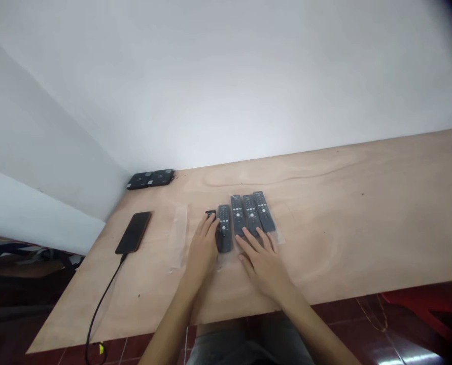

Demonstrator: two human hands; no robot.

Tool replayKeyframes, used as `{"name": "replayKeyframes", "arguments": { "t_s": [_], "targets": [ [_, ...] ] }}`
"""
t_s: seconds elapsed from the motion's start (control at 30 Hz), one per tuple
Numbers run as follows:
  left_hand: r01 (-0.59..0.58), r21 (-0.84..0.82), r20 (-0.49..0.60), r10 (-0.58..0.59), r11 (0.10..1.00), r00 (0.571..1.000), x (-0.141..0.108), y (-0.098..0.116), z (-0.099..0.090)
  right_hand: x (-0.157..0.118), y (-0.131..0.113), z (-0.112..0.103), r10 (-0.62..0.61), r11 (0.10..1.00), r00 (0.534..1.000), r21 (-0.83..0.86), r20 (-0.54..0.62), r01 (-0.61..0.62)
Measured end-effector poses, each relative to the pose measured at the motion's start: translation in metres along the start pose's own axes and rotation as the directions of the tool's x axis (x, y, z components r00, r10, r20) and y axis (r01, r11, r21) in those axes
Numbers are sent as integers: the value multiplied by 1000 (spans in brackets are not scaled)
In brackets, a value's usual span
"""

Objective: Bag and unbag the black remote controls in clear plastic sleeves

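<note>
Our left hand (202, 252) lies open, fingertips at a small black object (210, 214) beside one bagged remote (224, 238). Our right hand (263, 266) rests spread on three more bagged remotes (251, 213) on the plywood tabletop (324, 243). Light, stiff, slippery in plastic: best pinched along their long edges.

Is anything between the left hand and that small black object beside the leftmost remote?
Nothing visible: the left hand's fingers reach the small black rectangular object, which lies left of the black remote control in its clear plastic sleeve.
</note>
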State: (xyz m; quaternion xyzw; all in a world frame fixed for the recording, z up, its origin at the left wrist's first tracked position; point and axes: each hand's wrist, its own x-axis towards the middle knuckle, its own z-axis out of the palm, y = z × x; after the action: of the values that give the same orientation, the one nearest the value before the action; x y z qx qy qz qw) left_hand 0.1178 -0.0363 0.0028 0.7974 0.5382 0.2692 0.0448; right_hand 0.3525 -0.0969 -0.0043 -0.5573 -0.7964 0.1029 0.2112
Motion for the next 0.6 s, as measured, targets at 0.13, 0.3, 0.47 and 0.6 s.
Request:
{"name": "replayKeyframes", "arguments": {
  "t_s": [0.13, 0.3, 0.47, 0.6],
  "targets": [
    [-93, 13, 44, 93, 996, 995, -13, 13, 3, 0, 5, -1, -1, 1000, 1000, -13, -20, 0],
    [-140, 43, 30, 139, 989, 990, -31, 47, 0, -17, 18, -7, 0, 1000, 1000, -4, -18, 0],
    [-113, -16, 100, 114, 994, 988, -66, 97, -14, -49, 43, -22, 57, 998, 997, 9, -50, -56],
    [-64, -88, 243, 84, 994, 966, -93, 118, -21, -76, 59, -40, 142, 987, 988, 83, -59, -137]
  ]
}}
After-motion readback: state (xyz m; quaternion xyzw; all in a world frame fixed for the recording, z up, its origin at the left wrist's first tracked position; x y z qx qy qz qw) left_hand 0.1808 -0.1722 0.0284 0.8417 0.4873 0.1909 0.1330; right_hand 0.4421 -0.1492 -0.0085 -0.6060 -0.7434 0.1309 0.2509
